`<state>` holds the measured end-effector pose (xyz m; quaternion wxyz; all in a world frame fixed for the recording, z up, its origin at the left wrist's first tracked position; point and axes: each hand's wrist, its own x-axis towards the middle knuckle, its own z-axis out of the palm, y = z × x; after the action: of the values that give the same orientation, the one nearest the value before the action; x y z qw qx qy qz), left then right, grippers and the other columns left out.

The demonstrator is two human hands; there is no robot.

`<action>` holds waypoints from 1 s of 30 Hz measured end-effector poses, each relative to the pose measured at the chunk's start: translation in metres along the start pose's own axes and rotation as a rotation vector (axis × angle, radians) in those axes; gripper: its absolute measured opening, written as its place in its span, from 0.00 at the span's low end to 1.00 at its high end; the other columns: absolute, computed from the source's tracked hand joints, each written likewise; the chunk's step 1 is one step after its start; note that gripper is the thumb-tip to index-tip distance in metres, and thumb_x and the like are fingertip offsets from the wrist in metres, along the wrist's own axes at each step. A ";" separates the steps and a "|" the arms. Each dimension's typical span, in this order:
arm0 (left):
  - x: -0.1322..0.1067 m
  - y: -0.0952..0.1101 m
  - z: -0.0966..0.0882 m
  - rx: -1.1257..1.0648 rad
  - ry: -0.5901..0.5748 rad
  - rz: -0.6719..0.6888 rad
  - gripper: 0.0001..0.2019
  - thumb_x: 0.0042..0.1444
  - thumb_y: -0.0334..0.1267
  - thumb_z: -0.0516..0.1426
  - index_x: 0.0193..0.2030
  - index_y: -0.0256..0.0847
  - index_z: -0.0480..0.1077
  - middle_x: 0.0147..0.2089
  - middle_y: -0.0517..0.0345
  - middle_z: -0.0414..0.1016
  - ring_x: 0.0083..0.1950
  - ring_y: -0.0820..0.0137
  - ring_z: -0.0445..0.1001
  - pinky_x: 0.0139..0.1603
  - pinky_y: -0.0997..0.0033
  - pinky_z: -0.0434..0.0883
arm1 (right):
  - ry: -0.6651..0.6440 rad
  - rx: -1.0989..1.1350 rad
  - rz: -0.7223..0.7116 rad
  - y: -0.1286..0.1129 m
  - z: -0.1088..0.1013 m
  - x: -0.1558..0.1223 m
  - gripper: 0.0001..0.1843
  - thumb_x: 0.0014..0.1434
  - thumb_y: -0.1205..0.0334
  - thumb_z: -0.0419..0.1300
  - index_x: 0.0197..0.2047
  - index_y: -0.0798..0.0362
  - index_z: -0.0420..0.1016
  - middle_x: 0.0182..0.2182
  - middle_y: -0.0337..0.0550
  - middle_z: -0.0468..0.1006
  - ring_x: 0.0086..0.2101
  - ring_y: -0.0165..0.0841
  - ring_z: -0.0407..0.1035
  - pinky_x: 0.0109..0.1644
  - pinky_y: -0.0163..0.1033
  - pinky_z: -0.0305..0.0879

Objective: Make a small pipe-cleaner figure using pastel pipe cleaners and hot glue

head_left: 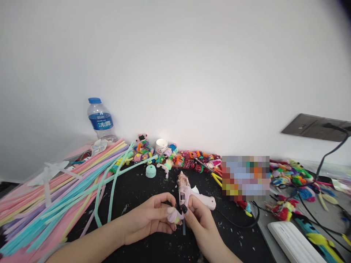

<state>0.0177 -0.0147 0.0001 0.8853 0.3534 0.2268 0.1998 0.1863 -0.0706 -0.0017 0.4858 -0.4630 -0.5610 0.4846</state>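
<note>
My left hand (148, 219) and my right hand (201, 223) meet over the black table (137, 190) near its front edge. Between their fingertips they pinch a small fuzzy pink piece with a yellow-green bit (174, 217). A thin pale blue stick (184, 228) hangs down from between the hands. Just behind the fingers lies a pink glue gun (192, 195), its crusted nozzle pointing away from me. My right hand's fingers touch the gun's body.
A sheaf of long pastel pipe cleaners (55, 193) covers the left side. A water bottle (100, 120) stands by the wall. Small fuzzy figures (178, 159) line the back. A black cable (246, 223) runs right toward a wall socket (315, 128). A white flat object (293, 243) lies at bottom right.
</note>
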 end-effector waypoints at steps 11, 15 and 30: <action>0.001 0.000 0.003 0.222 0.079 0.141 0.09 0.49 0.38 0.62 0.34 0.36 0.67 0.31 0.58 0.72 0.33 0.72 0.71 0.37 0.71 0.67 | -0.029 -0.266 -0.051 -0.001 -0.001 -0.003 0.14 0.63 0.57 0.48 0.27 0.53 0.60 0.23 0.35 0.60 0.25 0.29 0.53 0.30 0.35 0.53; 0.000 0.001 0.005 0.218 0.048 0.120 0.10 0.48 0.38 0.63 0.33 0.36 0.67 0.31 0.57 0.72 0.33 0.71 0.71 0.37 0.71 0.66 | -0.013 -0.266 -0.031 -0.002 -0.002 -0.003 0.16 0.63 0.55 0.48 0.25 0.52 0.58 0.22 0.34 0.58 0.25 0.29 0.52 0.29 0.34 0.51; 0.000 0.001 0.003 0.206 0.015 0.103 0.10 0.49 0.37 0.63 0.33 0.35 0.67 0.31 0.56 0.73 0.33 0.70 0.71 0.37 0.70 0.67 | -0.031 -0.139 0.004 0.000 -0.001 -0.002 0.17 0.62 0.51 0.50 0.25 0.52 0.60 0.22 0.34 0.59 0.25 0.28 0.52 0.28 0.34 0.50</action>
<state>0.0190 -0.0160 0.0031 0.8310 0.4524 0.2342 0.2234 0.1874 -0.0722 -0.0018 0.4428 -0.4894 -0.5996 0.4526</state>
